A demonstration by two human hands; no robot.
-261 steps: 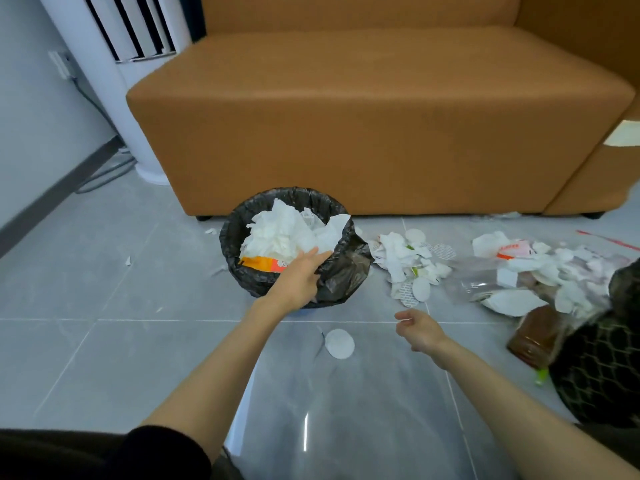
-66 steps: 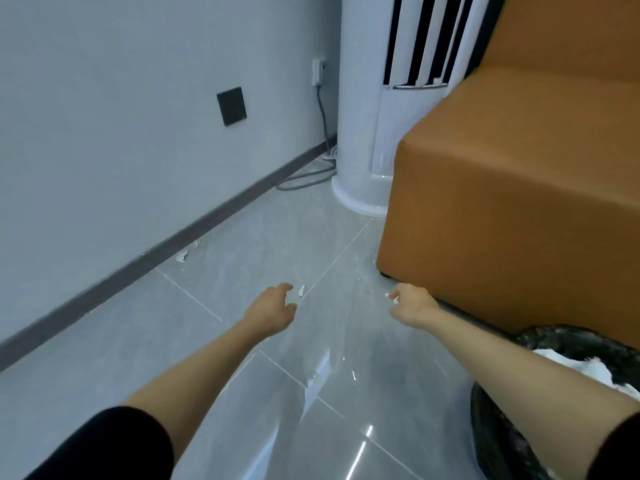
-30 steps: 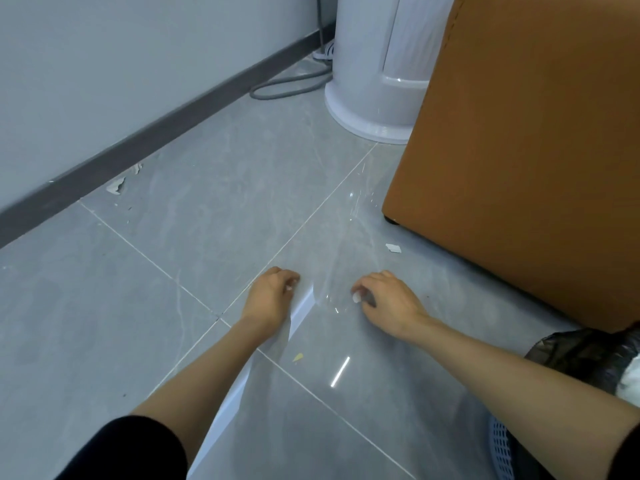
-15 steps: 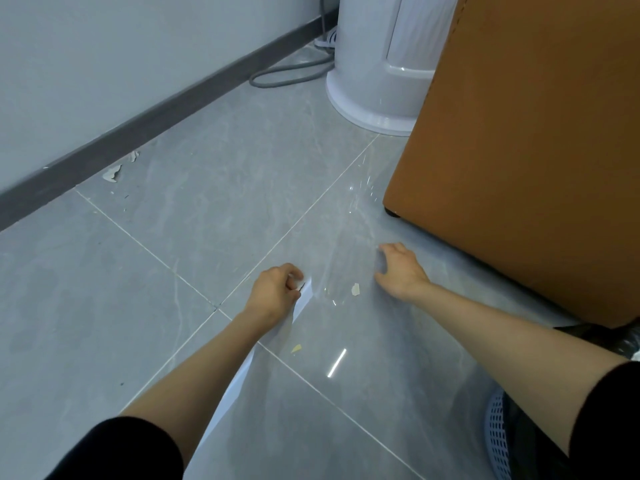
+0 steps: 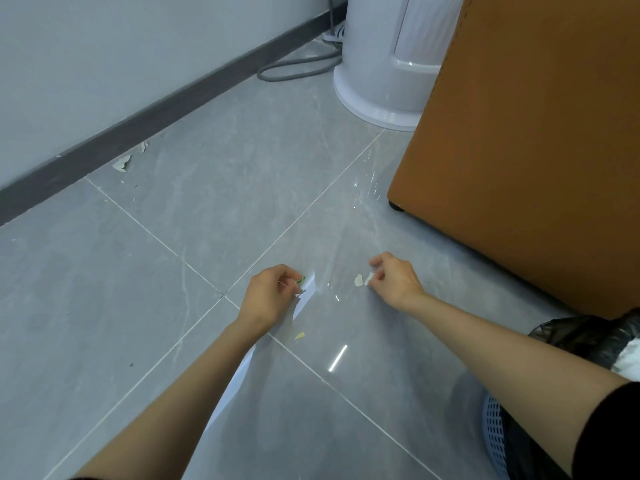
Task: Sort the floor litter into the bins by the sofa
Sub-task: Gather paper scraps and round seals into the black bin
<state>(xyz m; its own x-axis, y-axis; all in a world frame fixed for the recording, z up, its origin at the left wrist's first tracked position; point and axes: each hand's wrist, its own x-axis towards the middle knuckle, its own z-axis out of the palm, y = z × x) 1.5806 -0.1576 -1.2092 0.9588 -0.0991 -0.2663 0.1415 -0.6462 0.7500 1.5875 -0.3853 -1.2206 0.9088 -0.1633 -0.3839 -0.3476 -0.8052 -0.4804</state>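
Observation:
My left hand [image 5: 268, 295] hovers just above the grey tile floor, its fingers pinched on a tiny green scrap [image 5: 300, 280]. My right hand [image 5: 394, 279] is low on the floor near the sofa corner and pinches a small white paper scrap [image 5: 369, 277]. Another white scrap [image 5: 358, 280] lies on the tile just left of it. A small yellowish scrap [image 5: 299, 336] lies below my left hand. The black-bagged bin [image 5: 588, 337] with white tissue inside shows at the right edge, behind my right forearm.
The orange sofa [image 5: 540, 140] fills the right side. A white standing appliance base [image 5: 384, 81] and a grey cable [image 5: 294, 69] sit at the back. Pale flakes [image 5: 122, 163] lie by the dark skirting board. A blue mesh basket rim [image 5: 493, 441] shows bottom right.
My right hand has drawn back from the sofa's foot with the white scrap pinched in its fingers. My left hand has lifted slightly, and the green scrap now shows at its fingertips.

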